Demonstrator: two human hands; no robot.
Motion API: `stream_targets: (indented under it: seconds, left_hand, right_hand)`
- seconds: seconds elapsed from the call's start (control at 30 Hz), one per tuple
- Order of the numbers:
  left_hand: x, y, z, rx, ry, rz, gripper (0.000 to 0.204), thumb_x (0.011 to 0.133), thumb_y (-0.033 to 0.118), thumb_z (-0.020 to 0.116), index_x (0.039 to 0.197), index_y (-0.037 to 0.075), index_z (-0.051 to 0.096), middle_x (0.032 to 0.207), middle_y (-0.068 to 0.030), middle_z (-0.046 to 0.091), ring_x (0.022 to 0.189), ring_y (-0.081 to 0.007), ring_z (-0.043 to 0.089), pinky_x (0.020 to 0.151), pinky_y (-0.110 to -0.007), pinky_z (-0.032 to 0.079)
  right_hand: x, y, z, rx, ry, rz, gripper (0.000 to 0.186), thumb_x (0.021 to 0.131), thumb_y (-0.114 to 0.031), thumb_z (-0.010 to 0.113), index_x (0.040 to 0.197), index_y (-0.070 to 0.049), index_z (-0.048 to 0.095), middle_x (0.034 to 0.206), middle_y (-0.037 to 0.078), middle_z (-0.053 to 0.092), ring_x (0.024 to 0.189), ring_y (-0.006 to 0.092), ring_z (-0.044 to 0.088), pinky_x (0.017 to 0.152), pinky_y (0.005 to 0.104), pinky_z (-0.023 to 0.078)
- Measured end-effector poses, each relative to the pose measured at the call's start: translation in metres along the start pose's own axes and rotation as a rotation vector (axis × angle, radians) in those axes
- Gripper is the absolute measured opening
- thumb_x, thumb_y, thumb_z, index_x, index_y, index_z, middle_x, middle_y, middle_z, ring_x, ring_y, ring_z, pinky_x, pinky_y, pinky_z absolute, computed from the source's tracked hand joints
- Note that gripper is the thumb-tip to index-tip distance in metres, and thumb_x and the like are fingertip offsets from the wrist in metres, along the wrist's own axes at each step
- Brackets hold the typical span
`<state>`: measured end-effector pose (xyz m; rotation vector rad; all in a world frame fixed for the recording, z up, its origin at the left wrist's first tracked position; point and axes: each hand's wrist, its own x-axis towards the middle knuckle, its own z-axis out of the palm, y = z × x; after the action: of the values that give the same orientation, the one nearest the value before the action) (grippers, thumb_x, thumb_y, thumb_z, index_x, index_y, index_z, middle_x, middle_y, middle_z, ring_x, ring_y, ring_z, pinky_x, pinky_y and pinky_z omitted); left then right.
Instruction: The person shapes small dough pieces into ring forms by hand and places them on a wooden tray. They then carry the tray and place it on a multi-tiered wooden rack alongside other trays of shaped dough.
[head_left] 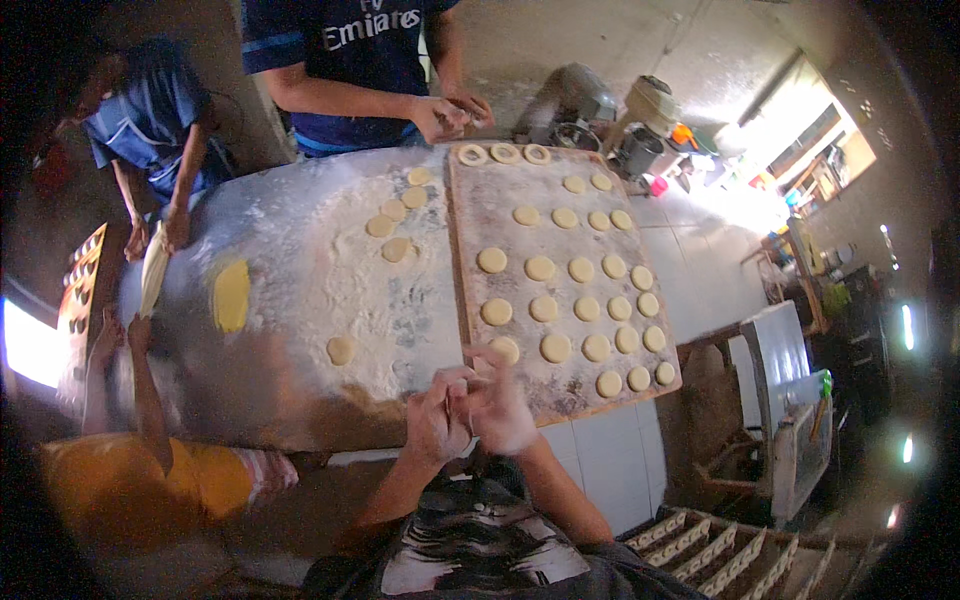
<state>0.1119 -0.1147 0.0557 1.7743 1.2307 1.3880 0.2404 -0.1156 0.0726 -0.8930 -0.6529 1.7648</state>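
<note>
A dough round (509,347) on the board (510,187) lies just past the nearer right hand (502,408); I can't tell if its fingers (499,377) pinch.

**Arrangement from right to left**

At the right end of the surface (290,190) lies the board (480,210), with dough discs (540,268) in rows and three dough rings (495,154) along its far edge. Left of it, dough pieces (397,249) lie on flour (350,290), and farther left lies one dough lump (231,296).
</note>
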Motion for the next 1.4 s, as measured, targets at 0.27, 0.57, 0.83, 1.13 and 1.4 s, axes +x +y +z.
stream_targets:
  seconds: [0.27, 0.57, 0.83, 1.13, 1.4]
  left_hand:
    - [0.006, 0.003, 0.004, 0.066, -0.178, -0.182, 0.026, 0.103, 0.024, 0.044, 0.122, 0.006, 0.049, 0.069, -0.0177, 0.063, 0.06, -0.0402, 0.065, 0.051, -0.045, 0.05]
    - [0.025, 0.01, 0.036, 0.075, -0.299, -0.284, 0.029, 0.105, 0.027, 0.038, 0.123, 0.008, 0.049, 0.09, -0.0214, 0.068, 0.079, -0.0446, 0.068, 0.065, -0.05, 0.053]
    - [0.027, 0.011, 0.083, 0.151, -0.228, -0.455, 0.042, 0.097, 0.026, 0.058, 0.127, 0.001, 0.042, 0.101, -0.0325, 0.062, 0.091, -0.0491, 0.063, 0.075, -0.055, 0.05]
    - [0.001, -0.03, 0.064, 0.621, -0.406, -0.338, 0.071, 0.088, 0.029, 0.068, 0.14, -0.003, 0.031, 0.111, -0.0355, 0.057, 0.099, -0.0491, 0.06, 0.082, -0.053, 0.05]
    - [0.023, -0.039, 0.084, 0.682, -0.375, -0.376, 0.058, 0.089, 0.032, 0.066, 0.132, 0.0, 0.045, 0.111, -0.0279, 0.057, 0.101, -0.0467, 0.058, 0.087, -0.055, 0.048]
  right_hand:
    - [0.006, 0.002, -0.019, -0.602, -0.04, -0.476, 0.045, 0.099, -0.021, 0.051, 0.141, -0.009, 0.037, 0.111, 0.013, 0.054, 0.074, 0.0147, 0.059, 0.067, 0.0264, 0.05]
    - [0.002, -0.031, -0.037, -0.063, 0.055, -0.101, 0.04, 0.104, -0.023, 0.041, 0.142, -0.01, 0.037, 0.116, 0.013, 0.058, 0.105, 0.016, 0.056, 0.089, 0.0316, 0.048]
    - [0.016, -0.03, -0.085, -0.566, 0.179, 0.016, 0.051, 0.104, -0.024, 0.048, 0.146, -0.003, 0.03, 0.123, 0.011, 0.055, 0.109, 0.0184, 0.054, 0.098, 0.0332, 0.044]
    - [0.012, -0.018, -0.123, -1.663, 0.045, -0.094, 0.077, 0.081, -0.016, 0.071, 0.145, -0.001, 0.031, 0.102, 0.02, 0.065, 0.099, 0.0402, 0.062, 0.086, 0.0485, 0.049]
    - [0.009, -0.03, -0.144, -1.488, 0.273, -0.189, 0.052, 0.081, -0.012, 0.066, 0.13, -0.001, 0.051, 0.108, 0.02, 0.06, 0.1, 0.0424, 0.058, 0.085, 0.0492, 0.048]
